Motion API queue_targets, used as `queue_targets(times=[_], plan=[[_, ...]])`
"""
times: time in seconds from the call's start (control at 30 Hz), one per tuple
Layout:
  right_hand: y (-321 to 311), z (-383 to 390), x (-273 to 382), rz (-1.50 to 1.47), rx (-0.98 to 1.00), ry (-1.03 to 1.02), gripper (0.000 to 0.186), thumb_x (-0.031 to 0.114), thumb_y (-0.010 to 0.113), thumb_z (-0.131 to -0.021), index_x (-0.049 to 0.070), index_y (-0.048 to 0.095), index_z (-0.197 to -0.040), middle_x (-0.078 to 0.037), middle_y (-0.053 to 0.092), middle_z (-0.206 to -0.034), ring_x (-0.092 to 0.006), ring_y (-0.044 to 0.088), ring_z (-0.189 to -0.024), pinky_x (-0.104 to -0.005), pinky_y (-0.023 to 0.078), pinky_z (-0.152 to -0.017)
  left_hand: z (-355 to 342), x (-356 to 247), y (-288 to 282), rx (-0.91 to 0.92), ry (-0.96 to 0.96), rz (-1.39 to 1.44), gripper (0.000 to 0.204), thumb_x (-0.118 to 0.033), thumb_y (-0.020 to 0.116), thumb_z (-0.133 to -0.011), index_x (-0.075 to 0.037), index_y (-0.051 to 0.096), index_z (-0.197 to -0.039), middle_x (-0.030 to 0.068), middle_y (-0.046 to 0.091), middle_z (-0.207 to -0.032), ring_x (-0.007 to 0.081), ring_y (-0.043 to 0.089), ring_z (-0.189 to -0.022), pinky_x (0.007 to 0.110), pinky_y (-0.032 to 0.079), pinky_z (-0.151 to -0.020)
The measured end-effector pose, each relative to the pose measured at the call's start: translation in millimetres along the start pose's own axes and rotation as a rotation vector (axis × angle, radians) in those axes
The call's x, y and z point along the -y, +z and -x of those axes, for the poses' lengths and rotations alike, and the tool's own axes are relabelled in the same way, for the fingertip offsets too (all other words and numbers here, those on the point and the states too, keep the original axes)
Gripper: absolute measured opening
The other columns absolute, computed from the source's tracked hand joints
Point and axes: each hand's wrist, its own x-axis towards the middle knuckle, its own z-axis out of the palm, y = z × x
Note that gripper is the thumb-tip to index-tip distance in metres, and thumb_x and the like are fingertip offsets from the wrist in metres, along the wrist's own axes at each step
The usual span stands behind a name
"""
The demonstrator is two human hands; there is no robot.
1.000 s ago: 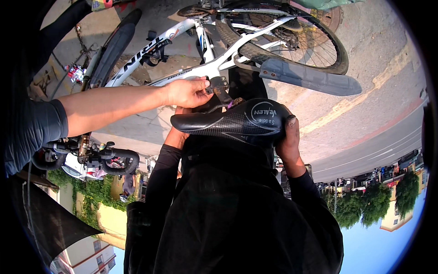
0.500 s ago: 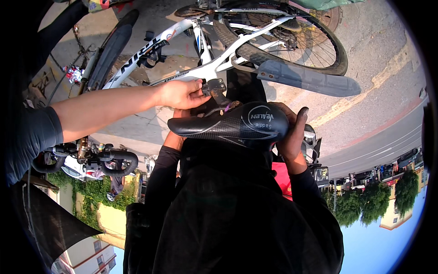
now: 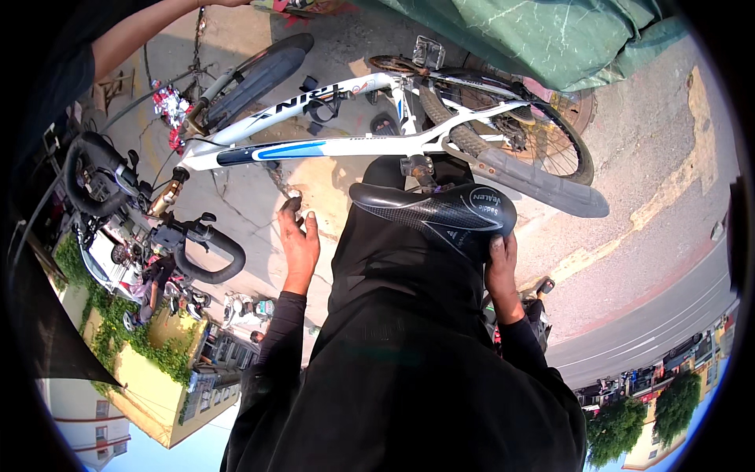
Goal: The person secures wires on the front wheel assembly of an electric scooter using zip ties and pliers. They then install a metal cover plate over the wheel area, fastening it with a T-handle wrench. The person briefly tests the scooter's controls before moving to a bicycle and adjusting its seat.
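Observation:
A black bicycle saddle (image 3: 429, 211) lies across in front of my lap, its nose to the left and its broad rear to the right. My right hand (image 3: 502, 271) grips the rear edge, thumb and fingers against it. The saddle's clamp (image 3: 418, 167) shows just beyond it, beside the white bicycle frame (image 3: 314, 147). Left of the saddle nose, my left hand (image 3: 299, 248) is raised, thumb and forefinger apart and clear of the saddle. A small pale spot shows at its fingertips; I cannot tell whether it is on the ground.
A rear wheel (image 3: 543, 141) and grey mudguard (image 3: 543, 189) extend right. Drop handlebars (image 3: 208, 252) stand at left, and another grey mudguard (image 3: 259, 82) lies beyond. A green sheet (image 3: 550, 39) hangs at the top. A co-worker's bare arm (image 3: 149, 35) crosses the upper left.
The co-worker's hand has left the saddle clamp and withdrawn to the upper left. My left hand has come out from under the saddle nose to the left. The view has shifted.

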Motion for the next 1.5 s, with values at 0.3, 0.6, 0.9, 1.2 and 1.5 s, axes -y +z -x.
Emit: queue_targets(times=[0.3, 0.6, 0.9, 1.2, 1.5], plan=[[24.6, -14.1, -19.3, -0.256, -0.209, -0.027, 0.051, 0.042, 0.057, -0.097, -0.003, 0.056, -0.122, -0.011, 0.063, -0.115, -0.0188, 0.062, -0.100, -0.0317, 0.047, -0.092, 66.9, 112.1, -71.7, -0.762, -0.052, -0.200, 0.082, -0.026, 0.069, -0.083, 0.009, 0.025, -0.142, 0.0331, 0.031, -0.143, 0.0443, 0.028, -0.137, 0.049, 0.023, -0.114], [23.6, -33.7, -8.0, -0.176, -0.166, -0.081, 0.063, 0.047, 0.057, -0.095, -0.005, 0.050, -0.130, -0.016, 0.059, -0.127, -0.0237, 0.061, -0.111, -0.0350, 0.046, -0.098, 49.1, 147.6, -86.2, -0.838, 0.065, -0.348, 0.074, -0.038, 0.071, -0.083, 0.009, 0.044, -0.133, 0.0287, 0.049, -0.129, 0.0417, 0.047, -0.122, 0.046, 0.038, -0.104], [16.7, -40.9, -8.7, -0.117, -0.192, -0.152, 0.068, 0.051, 0.057, -0.094, -0.001, 0.046, -0.136, -0.015, 0.058, -0.130, -0.0254, 0.059, -0.115, -0.0369, 0.042, -0.103, 20.5, 211.7, -113.7, -0.888, -0.121, -0.055, 0.075, -0.044, 0.069, -0.081, 0.013, 0.048, -0.124, 0.0326, 0.051, -0.121, 0.0454, 0.050, -0.115, 0.048, 0.041, -0.100], [10.1, -45.9, -10.3, -0.255, 0.026, -0.071, 0.066, 0.048, 0.056, -0.094, 0.000, 0.045, -0.138, -0.017, 0.054, -0.135, -0.0296, 0.057, -0.119, -0.0430, 0.045, -0.103, 10.7, 209.9, -133.9, -0.577, -0.270, -0.049, 0.056, -0.040, 0.062, -0.084, 0.004, 0.053, -0.117, 0.0260, 0.066, -0.108, 0.0407, 0.064, -0.103, 0.049, 0.050, -0.090], [-49.0, -13.3, -13.7, -0.146, -0.188, -0.008, 0.073, 0.053, 0.054, -0.094, 0.001, 0.038, -0.143, -0.017, 0.047, -0.142, -0.0329, 0.052, -0.124, -0.0456, 0.043, -0.106, 82.8, 185.0, -76.4, -0.592, -0.194, 0.047, 0.049, -0.034, 0.067, -0.079, 0.003, 0.059, -0.110, 0.0253, 0.068, -0.083, 0.0404, 0.068, -0.079, 0.050, 0.053, -0.075]])
